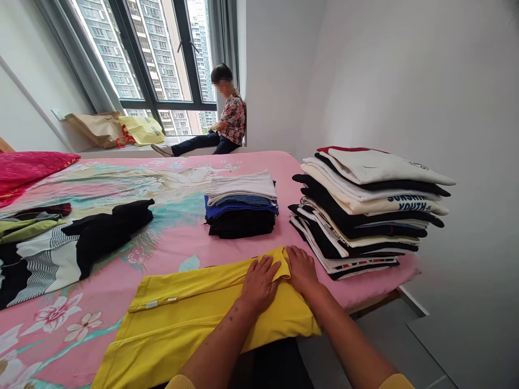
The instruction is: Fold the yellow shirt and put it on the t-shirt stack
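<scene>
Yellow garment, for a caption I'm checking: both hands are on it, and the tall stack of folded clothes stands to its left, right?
Wrong side: the head view shows the tall stack to the yellow garment's right. The left hand and right hand are on the garment.

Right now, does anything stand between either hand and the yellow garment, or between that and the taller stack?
Nothing separates left hand or right hand from the yellow garment; the right hand lies between it and the stack.
</scene>
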Tool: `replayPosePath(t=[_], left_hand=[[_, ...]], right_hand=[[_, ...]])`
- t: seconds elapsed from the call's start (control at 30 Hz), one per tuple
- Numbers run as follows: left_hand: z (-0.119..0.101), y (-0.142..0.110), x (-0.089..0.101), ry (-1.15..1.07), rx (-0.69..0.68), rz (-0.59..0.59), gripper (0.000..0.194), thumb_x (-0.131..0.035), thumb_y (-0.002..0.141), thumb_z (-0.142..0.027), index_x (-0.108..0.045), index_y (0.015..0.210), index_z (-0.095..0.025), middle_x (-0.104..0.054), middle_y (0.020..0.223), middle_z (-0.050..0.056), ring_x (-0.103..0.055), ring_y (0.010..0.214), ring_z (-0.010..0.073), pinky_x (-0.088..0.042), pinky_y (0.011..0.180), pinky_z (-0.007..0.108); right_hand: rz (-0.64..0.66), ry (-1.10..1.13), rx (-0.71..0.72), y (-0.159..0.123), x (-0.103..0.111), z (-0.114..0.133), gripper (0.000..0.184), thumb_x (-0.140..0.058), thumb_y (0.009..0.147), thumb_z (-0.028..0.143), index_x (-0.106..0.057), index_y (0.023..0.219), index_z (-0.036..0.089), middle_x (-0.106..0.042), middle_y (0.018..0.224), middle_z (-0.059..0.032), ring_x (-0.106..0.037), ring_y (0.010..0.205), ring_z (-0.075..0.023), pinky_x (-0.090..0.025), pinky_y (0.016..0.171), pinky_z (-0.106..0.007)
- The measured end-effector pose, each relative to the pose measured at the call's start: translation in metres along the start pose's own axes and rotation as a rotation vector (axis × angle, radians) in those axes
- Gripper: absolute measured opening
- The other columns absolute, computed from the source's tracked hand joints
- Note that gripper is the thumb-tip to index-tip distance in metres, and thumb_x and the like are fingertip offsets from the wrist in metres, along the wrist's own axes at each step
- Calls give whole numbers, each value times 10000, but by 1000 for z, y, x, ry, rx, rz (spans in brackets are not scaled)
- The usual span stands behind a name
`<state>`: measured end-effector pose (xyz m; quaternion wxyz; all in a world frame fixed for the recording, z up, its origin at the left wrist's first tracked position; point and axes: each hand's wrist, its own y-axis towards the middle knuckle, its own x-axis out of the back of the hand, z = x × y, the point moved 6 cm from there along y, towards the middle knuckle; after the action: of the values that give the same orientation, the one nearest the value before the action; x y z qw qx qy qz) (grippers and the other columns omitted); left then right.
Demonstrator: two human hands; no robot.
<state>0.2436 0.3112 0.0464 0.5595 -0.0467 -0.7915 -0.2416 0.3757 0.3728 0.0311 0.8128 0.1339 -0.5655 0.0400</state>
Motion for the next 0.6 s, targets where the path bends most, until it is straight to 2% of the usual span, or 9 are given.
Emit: replayPosePath(t=[0.13, 0.27, 0.37, 0.43, 0.6], left_hand=[[2, -1, -3, -18, -3, -4, 437, -429, 902, -346, -459, 1329, -257, -477, 1396, 80, -387, 1316, 260, -324, 1058, 491], [3, -1, -3, -20, 10, 0, 437, -441, 896, -347, -463, 1324, -263, -475, 1398, 78, -387, 1315, 258, -317, 1059, 488], [2, -1, -2, -18, 21, -4, 420, -446, 893, -343, -484, 1304, -268, -484, 1390, 79, -389, 1312, 256, -316, 1058, 481], [1, -1, -1, -16, 24, -11, 416, -453, 890, -341, -490, 1298, -270, -484, 1390, 80, -385, 1315, 256, -316, 1057, 480], [0, 0, 1, -10, 22, -14, 434, -501, 862, -320, -494, 1295, -283, -481, 1392, 78, -388, 1313, 262, -315, 1060, 482]], right_hand=[[-42, 184, -110, 21, 2, -17, 422, -504, 809, 349, -571, 1206, 225, -569, 1213, -93, -457, 1123, -293, -342, 906, -426], [-54, 288, -115, 38, -4, -23, 370, -546, 753, 329, -626, 1111, 287, -634, 1038, -37, -520, 1006, -242, -371, 859, -379], [-59, 391, -96, 47, -10, -28, 244, -507, 755, 303, -672, 929, 261, -654, 928, -11, -556, 911, -194, -397, 814, -325], [-66, 459, -105, 52, -12, -33, 238, -466, 765, 307, -663, 866, 220, -657, 878, -20, -571, 839, -181, -419, 767, -308], [-27, 601, -86, 55, -14, -39, 291, -462, 734, 287, -659, 923, 188, -668, 891, -31, -589, 811, -175, -453, 747, -296]])
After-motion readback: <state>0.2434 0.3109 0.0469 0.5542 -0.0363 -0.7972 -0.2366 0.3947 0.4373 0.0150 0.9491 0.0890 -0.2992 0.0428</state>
